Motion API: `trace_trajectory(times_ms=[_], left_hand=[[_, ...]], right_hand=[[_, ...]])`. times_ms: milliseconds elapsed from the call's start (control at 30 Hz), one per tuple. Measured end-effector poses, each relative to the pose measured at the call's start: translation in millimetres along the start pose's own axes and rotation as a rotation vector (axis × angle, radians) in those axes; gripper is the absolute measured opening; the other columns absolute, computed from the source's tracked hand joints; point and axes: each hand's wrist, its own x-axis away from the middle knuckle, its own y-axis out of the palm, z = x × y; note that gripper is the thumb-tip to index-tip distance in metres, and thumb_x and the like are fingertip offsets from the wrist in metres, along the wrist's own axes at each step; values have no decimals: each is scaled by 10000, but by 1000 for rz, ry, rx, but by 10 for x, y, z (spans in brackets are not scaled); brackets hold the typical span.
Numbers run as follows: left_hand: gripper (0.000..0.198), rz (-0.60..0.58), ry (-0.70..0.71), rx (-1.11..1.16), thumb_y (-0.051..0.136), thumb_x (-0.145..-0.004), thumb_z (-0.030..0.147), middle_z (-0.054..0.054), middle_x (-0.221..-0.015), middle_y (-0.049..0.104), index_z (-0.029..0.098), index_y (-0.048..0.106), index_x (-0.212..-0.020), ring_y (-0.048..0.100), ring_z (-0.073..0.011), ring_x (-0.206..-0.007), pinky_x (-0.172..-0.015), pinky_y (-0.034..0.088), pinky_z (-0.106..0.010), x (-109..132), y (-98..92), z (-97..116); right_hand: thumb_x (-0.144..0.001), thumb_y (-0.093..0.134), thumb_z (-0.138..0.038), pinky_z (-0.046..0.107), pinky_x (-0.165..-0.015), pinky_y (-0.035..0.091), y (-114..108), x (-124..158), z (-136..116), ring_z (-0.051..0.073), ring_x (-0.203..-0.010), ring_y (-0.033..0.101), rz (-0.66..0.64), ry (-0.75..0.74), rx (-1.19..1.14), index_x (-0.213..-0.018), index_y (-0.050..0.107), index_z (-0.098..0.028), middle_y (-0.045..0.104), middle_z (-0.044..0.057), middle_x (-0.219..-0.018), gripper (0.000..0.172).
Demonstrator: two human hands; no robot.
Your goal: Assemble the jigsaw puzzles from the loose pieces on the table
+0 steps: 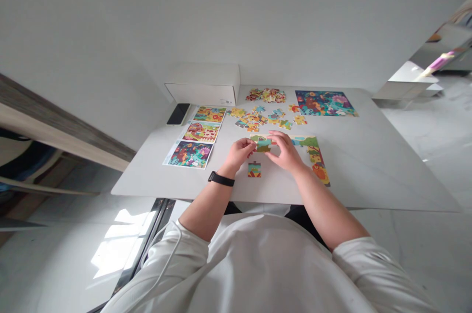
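Both hands meet over the upper left of a partly joined jigsaw puzzle (313, 148), whose top and right edges show. My left hand (239, 152), with a black band on the wrist, pinches the left side of a green and teal puzzle piece (263, 145). On the piece's right side, my right hand (285, 152) holds it between thumb and fingers. Just below, a loose puzzle piece (254, 170) with red and yellow at its bottom lies on the table. My fingers partly hide the puzzle's top edge.
Loose puzzle pieces (254, 118) lie scattered behind my hands, with a denser pile (271, 95) farther back. Picture cards (190, 154) line the left, near a phone (178, 113) and a white box (201, 91). A dark colourful puzzle (324, 103) lies at the back right of the white table (376, 165).
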Motion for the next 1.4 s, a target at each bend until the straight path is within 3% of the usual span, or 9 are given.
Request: trace_trajectory(times_ms=[133, 333, 467, 567, 667, 733, 833, 1033, 1400], left_hand=[[415, -10, -82, 63, 844, -755, 562, -16, -658, 628, 194, 653, -745, 477, -99, -546, -524, 376, -247, -28, -47, -13], [419, -73, -104, 79, 832, -770, 564, -8, -665, 618, 193, 641, -740, 450, -90, -530, -519, 349, -259, -31, -59, -10], [385, -2, 76, -71, 791, -861, 559, -28, -803, 703, 193, 684, -917, 555, -119, -642, -617, 443, -264, 12, -40, 48], [293, 33, 239, -287, 758, -926, 480, -53, -946, 748, 207, 705, -1018, 666, -167, -817, -764, 528, -300, 142, -88, 123], [150, -66, 323, -583, 747, -943, 343, -66, -1045, 764, 233, 739, -1046, 709, -216, -945, -879, 566, -355, 374, -173, 153], [161, -112, 386, -744, 752, -936, 281, -77, -1112, 767, 249, 751, -1094, 711, -263, -1079, -1009, 555, -422, 539, -217, 118], [235, -165, 420, -899, 750, -933, 235, -97, -1182, 764, 258, 759, -1167, 705, -296, -1146, -1067, 542, -478, 718, -239, -3], [224, -156, 519, -970, 709, -977, 218, -98, -1334, 738, 262, 772, -1187, 680, -281, -1256, -1143, 529, -505, 814, -212, -220], [322, -224, 626, -931, 620, -1010, 153, -79, -1363, 736, 281, 788, -1253, 699, -245, -1233, -1221, 506, -515, 828, -207, -227]], right_hand=[[-933, 736, -222, 611, -1231, 454, 32, -4, -53, 365, -1412, 565, -54, -55, 108, -1449, 624, -331, 648, 122, -1459, 540], [-933, 728, -198, 578, -1193, 497, 61, 0, -68, 352, -1358, 595, -80, -38, 161, -1370, 688, -354, 657, 111, -1375, 466], [-926, 758, -234, 540, -1170, 534, -53, 6, -69, 331, -1310, 632, -109, -7, 125, -1331, 725, -352, 641, 105, -1317, 423], [-915, 783, -253, 531, -1151, 554, -186, 65, -55, 315, -1287, 656, -204, 4, 77, -1285, 761, -365, 635, 90, -1312, 388], [-900, 806, -254, 526, -1133, 566, -289, 182, -50, 314, -1275, 668, -317, -21, 45, -1205, 809, -369, 644, 84, -1321, 327], [-882, 830, -250, 512, -1101, 584, -319, 267, -57, 306, -1208, 694, -375, -19, 48, -1180, 830, -372, 663, 81, -1283, 321], [-859, 858, -238, 496, -1062, 597, -310, 355, -81, 298, -1132, 713, -428, 11, 73, -1177, 843, -372, 687, 80, -1238, 346], [-872, 860, -231, 490, -1071, 570, -243, 383, -140, 296, -1144, 706, -491, 14, 155, -1152, 855, -332, 694, 93, -1251, 297], [-894, 832, -234, 491, -1078, 550, -134, 409, -165, 297, -1150, 694, -535, -2, 226, -1171, 841, -302, 687, 100, -1256, 286]])
